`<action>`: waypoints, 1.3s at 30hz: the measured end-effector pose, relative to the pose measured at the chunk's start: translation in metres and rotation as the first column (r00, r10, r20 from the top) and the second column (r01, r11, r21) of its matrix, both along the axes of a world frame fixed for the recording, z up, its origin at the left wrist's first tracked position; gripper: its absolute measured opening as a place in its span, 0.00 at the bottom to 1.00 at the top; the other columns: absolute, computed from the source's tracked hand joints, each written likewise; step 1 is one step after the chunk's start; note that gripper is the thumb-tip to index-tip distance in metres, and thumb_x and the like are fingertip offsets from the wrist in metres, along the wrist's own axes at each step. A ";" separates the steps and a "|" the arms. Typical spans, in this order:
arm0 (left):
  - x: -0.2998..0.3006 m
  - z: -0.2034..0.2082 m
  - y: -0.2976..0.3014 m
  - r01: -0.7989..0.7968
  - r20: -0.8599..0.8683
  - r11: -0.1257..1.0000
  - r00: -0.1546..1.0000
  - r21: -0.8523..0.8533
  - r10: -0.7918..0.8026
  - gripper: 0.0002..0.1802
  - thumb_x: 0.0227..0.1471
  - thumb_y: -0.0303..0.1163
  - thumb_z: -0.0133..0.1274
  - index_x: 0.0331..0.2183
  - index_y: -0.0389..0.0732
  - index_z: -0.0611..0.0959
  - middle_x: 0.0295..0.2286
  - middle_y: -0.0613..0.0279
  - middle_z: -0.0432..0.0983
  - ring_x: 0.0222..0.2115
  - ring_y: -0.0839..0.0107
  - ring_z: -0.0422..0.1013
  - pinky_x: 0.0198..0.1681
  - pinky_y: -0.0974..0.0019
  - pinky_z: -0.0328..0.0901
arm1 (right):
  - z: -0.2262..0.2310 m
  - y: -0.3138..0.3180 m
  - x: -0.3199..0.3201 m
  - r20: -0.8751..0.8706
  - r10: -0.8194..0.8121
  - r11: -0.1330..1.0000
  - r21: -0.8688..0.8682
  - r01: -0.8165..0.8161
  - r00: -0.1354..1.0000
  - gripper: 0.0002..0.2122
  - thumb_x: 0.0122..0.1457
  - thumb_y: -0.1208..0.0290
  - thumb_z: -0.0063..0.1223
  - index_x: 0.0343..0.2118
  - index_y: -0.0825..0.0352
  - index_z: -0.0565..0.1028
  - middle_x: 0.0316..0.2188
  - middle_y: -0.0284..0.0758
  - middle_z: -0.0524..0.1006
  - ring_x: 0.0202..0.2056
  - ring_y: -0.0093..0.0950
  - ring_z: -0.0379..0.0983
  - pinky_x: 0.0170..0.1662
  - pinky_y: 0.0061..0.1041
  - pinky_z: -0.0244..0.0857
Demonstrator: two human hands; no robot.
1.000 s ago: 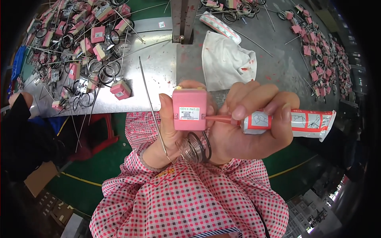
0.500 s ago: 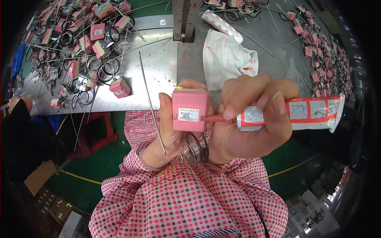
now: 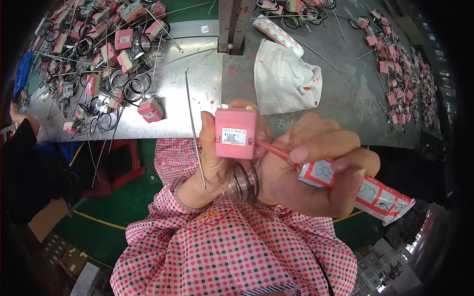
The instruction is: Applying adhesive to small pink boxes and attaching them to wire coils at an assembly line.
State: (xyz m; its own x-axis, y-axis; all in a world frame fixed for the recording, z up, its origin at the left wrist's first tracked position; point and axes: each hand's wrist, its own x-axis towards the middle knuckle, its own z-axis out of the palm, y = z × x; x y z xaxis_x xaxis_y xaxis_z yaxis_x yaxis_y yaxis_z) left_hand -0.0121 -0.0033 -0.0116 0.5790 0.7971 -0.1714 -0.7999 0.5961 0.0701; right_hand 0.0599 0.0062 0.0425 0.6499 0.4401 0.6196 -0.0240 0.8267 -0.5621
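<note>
My left hand grips a pink capillary thermostat, its labelled face turned up, with a screw at each side of the label. Below the box hangs its coil of thin metal tubing, and a long metal probe stands up beside my left thumb. In my right hand is a white and red squeeze tube, slanting down to the right. Its red nozzle points at the thermostat's right side, the tip close to the right-hand screw; I cannot tell if they touch.
Many similar pink thermostats lie tangled at the left of the metal table, and more at the right. A stained white cloth and another tube lie beyond my hands, near a metal post. Another person's hand is at far left.
The squeeze tube has tilted, its tail end swinging down toward me, and the nozzle tip has drawn back slightly from the right-hand screw. The thermostat has risen a little in my left hand.
</note>
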 end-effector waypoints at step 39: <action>-0.033 0.030 0.036 0.745 -0.341 0.072 0.215 0.663 0.915 0.27 0.18 0.24 0.57 0.32 0.38 0.72 0.28 0.59 0.65 0.27 0.63 0.64 0.29 0.66 0.57 | -0.016 0.004 0.012 0.147 0.031 0.930 -0.366 0.025 0.989 0.08 0.51 0.68 0.35 0.25 0.68 0.58 0.08 0.36 0.63 0.10 0.21 0.53 0.19 0.17 0.50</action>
